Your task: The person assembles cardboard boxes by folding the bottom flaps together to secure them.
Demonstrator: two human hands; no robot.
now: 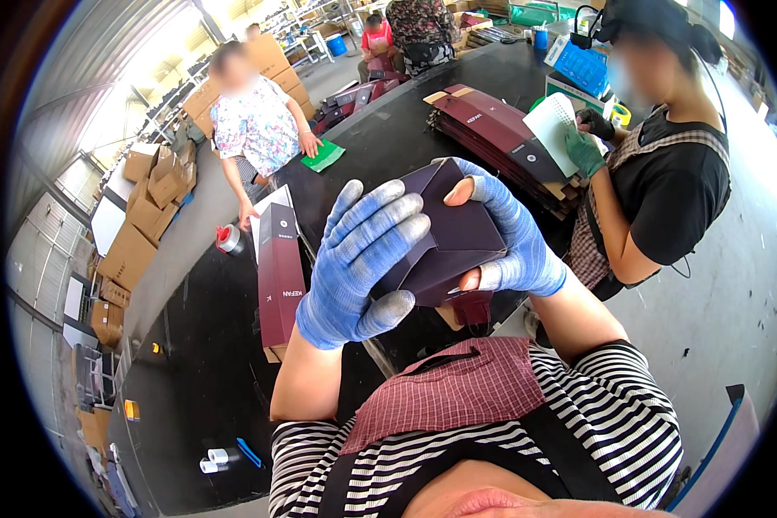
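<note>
Head view shows a dark maroon cardboard box (453, 233), smooth and angular, raised close before the camera. Left hand (358, 263), in a blue knit glove, wraps its near side with fingers curled; right hand (509, 237), gloved alike, clasps the far side. Beyond them, flat maroon cartons (492, 129) lie stacked on the black table (216, 345).

A long black worktop (207, 345) ran through a bright, shed-like hall. The floor (708, 319) was pale grey concrete. Brown cardboard boxes (138, 224) stood stacked along the left side, below a corrugated metal wall (104, 60). Daylight poured in from the far upper left, and shelving (319, 17) stood at the back.
</note>
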